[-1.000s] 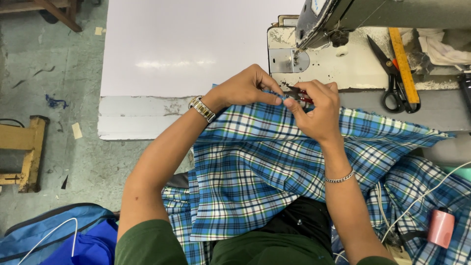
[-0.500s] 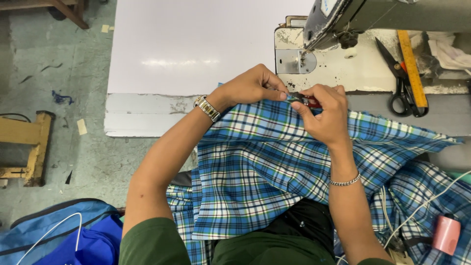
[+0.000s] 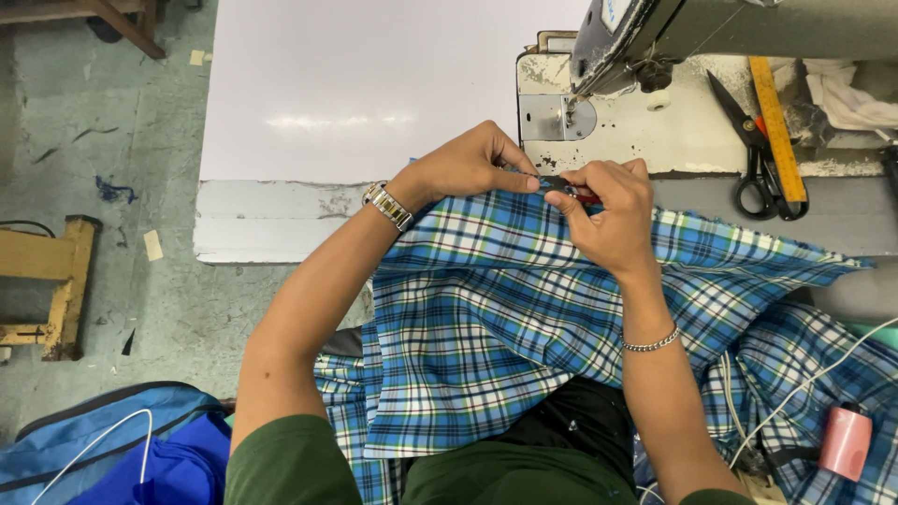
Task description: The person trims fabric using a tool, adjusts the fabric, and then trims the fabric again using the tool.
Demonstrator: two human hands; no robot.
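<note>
A blue, white and black plaid cloth [image 3: 524, 318] lies over my lap and reaches up to the table edge. My left hand [image 3: 463, 164], with a metal watch at the wrist, pinches the cloth's top edge. My right hand [image 3: 608, 210], with a chain bracelet at the wrist, grips a small dark tool with a red part [image 3: 569, 190] at that same edge. The two hands touch at the fingertips, just below the sewing machine's needle plate [image 3: 552, 117].
A sewing machine [image 3: 730, 37] stands on the white table [image 3: 374, 84]. Black scissors [image 3: 762, 154] and a yellow ruler [image 3: 774, 126] lie on its base. A pink thread spool [image 3: 847, 440] sits at lower right. Blue bags [image 3: 131, 449] and a wooden stool [image 3: 51, 285] stand on the floor, left.
Both hands stay together at the cloth's top edge with only slight finger movement. The view has drifted a little to the left.
</note>
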